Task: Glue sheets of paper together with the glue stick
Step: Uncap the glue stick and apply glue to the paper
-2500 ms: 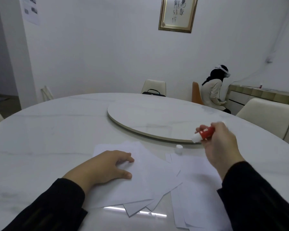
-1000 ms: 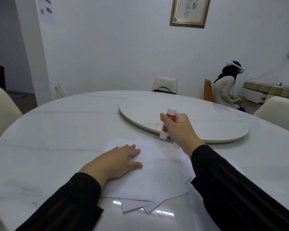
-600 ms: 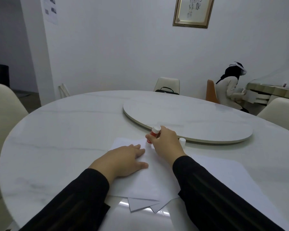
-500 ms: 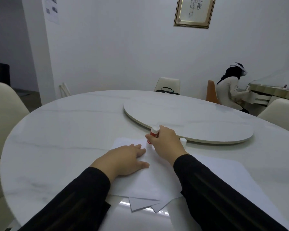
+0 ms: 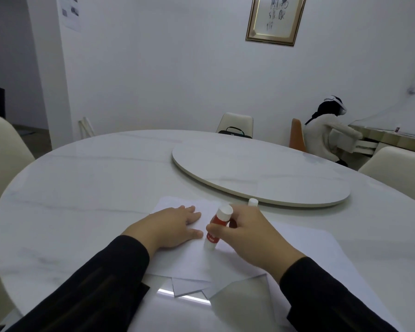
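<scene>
A stack of white paper sheets [image 5: 189, 262] lies on the marble table in front of me. My left hand [image 5: 170, 227] rests flat on the top sheet, fingers straight. My right hand [image 5: 247, 236] grips a red and white glue stick [image 5: 217, 226], tilted, its lower end pressed on the top sheet just right of my left thumb. The glue stick's white cap [image 5: 252, 202] stands on the table behind my right hand. More sheets [image 5: 321, 255] spread out to the right under my right arm.
A round turntable [image 5: 261, 173] sits raised at the middle of the marble table [image 5: 82, 188]. Cream chairs [image 5: 3, 149] stand around it. A person [image 5: 324, 133] sits at the back right by a sideboard.
My right hand has drawn the glue stick toward me along the top sheet, from its far edge to beside my left thumb. My left hand stays flat on the paper.
</scene>
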A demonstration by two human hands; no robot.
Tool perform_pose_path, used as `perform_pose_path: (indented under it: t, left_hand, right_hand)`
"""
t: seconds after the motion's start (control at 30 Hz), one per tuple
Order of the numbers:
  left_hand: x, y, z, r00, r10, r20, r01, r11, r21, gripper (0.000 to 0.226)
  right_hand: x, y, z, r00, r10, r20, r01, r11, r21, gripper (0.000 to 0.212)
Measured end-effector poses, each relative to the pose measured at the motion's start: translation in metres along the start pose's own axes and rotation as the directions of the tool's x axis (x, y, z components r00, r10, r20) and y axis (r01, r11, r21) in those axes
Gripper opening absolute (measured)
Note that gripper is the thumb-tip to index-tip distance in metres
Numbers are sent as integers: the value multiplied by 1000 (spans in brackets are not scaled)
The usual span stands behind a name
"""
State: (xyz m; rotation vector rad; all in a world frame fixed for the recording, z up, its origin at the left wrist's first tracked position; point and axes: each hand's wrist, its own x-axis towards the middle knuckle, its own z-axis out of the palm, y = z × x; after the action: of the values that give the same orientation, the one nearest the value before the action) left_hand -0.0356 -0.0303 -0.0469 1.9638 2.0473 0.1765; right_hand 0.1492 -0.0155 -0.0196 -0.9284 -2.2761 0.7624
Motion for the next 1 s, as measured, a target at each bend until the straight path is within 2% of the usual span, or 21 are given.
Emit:
perform_pose_path:
  t: [0.1, 0.17, 0.27, 0.3, 0.37, 0.47, 0.53, 0.6, 0.67, 0.77, 0.9, 1.0]
  left_hand:
    - [-1, 1, -1, 1000, 4, 8, -4, 1000, -1, 63]
    - [-3, 1, -2, 1000, 4, 11, -4, 1000, -5, 63]
    - [-4, 3, -4, 1000, 5, 11, -5, 1000, -17, 63]
    - [-4, 3, -5, 1000, 15, 19, -14, 1000, -12, 63]
    - [-6, 7, -8, 994, 73, 87, -72, 997, -13, 60]
    - [-10, 16, -12, 960, 203, 191, -191, 978, -78, 57]
    - [-11, 23, -8, 988, 148, 52, -144, 987, -75, 52]
    - [-13, 31, -1, 996, 44, -82, -44, 999, 2, 48]
    - [-14, 34, 3, 999, 41, 3, -41, 993, 109, 54]
    - [-15, 27, -10, 987, 48, 156, -75, 981, 177, 60]
    - [-17, 18, -13, 998, 25, 65, -27, 999, 31, 48]
    - [-19, 17, 2, 999, 33, 10, -33, 998, -53, 59]
  right_hand:
    - [-20, -4, -4, 996, -59, 67, 57, 998, 22, 27]
    - [-28, -2, -6, 991, -38, 130, 28, 997, 77, 29]
    - [-33, 7, -15, 975, 9, 224, -86, 937, 340, 29]
    - [-31, 11, -20, 983, 26, 183, -110, 879, 463, 22]
    - [-26, 21, -30, 992, 122, 14, -97, 711, 696, 16]
    - [-19, 36, -41, 936, 315, -156, -18, 485, 874, 21]
    - [-17, 41, -44, 897, 396, -197, 8, 432, 902, 25]
    - [-16, 45, -46, 868, 445, -221, 12, 427, 904, 17]
    - [-15, 47, -45, 851, 473, -228, -5, 441, 897, 12]
    - [-14, 48, -43, 825, 511, -242, -56, 499, 865, 15]
    - [-15, 46, -35, 838, 470, -277, -103, 635, 765, 23]
    - [-12, 41, -24, 850, 388, -357, -106, 789, 605, 14]
